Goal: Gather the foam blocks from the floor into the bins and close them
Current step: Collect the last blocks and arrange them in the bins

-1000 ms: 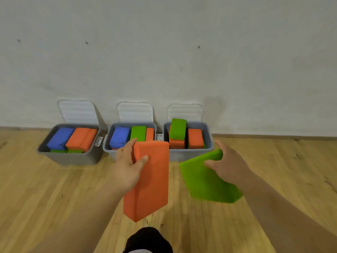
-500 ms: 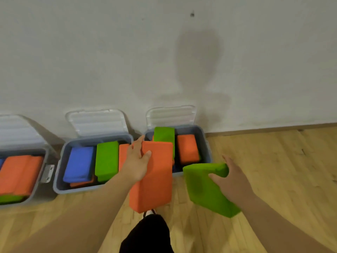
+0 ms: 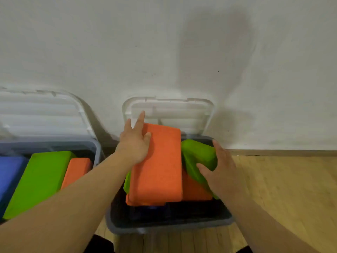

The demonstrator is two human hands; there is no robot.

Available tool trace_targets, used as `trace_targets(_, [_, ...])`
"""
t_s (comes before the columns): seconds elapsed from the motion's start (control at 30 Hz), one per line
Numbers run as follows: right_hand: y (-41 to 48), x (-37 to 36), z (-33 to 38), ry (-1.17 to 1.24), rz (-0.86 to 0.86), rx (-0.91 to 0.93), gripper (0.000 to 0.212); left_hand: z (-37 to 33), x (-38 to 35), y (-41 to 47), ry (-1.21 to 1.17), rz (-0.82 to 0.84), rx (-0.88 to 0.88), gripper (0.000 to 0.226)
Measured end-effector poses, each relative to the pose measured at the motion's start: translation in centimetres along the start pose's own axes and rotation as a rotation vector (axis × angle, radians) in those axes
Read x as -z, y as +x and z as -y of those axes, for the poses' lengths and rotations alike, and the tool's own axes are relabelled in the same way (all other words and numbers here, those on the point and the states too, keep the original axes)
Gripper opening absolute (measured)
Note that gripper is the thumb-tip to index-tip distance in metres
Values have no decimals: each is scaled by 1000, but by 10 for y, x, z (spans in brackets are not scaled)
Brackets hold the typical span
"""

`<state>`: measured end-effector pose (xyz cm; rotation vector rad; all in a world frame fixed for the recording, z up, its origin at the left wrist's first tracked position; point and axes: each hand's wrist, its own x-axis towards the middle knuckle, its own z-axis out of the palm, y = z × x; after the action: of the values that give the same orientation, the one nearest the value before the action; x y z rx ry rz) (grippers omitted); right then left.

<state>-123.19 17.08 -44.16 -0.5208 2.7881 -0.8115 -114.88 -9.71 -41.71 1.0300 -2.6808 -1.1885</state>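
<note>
Foam blocks and bins, head view (the only view).

1. Orange block [image 3: 160,165]: over the right bin [image 3: 164,229], broad face toward the camera, far end up near the lid. Left hand [image 3: 135,145]: grip clamped on the block's far left corner, with the thumb on the broad face, the fingers behind the left edge and the forefinger pointing up past it.

2. Green block [image 3: 198,154]: just right of the orange block, tilted, over the right side of the same bin. Right hand [image 3: 218,172]: grip clamped on it, thumb across the near face, fingers round the right side.

3. Right bin: grey, open, on the floor [image 3: 282,189] against the wall [image 3: 109,52]. Right lid [image 3: 169,114]: clear, upright behind the bin. Under the held blocks lie a second orange block [image 3: 197,190] and, at left, a green edge [image 3: 127,183]. A dark bluish shape near the front is unclear. I cannot tell whether the held blocks rest on those beneath.

4. Left bin [image 3: 95,148]: grey, open, just left of the right bin, partly out of frame. Left lid [image 3: 40,114]: upright against the wall. It holds, left to right and side by side, a blue block [image 3: 9,176], a stowed green block [image 3: 38,181] and a stowed orange block [image 3: 76,170].

5. Floor: pale wood boards. Wall: white, with a shadow above the right bin.
</note>
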Motion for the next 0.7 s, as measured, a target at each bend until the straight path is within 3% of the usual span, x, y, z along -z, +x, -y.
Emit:
trace_targets(0.07, [12, -25, -14, -52, -53, 35, 85, 9, -32, 7, 342, -31, -49, 68])
trace_targets(0.17, [35, -42, -23, -6, -141, 80, 84, 20, -77, -4, 566, 34, -143, 68])
trace_targets(0.6, [60, -30, -20, -49, 16, 84, 87, 30, -75, 6, 569, -17, -155, 68])
trace_targets(0.7, [57, -31, -13, -102, 57, 112, 84, 28, -76, -2, 586, -98, -176, 65])
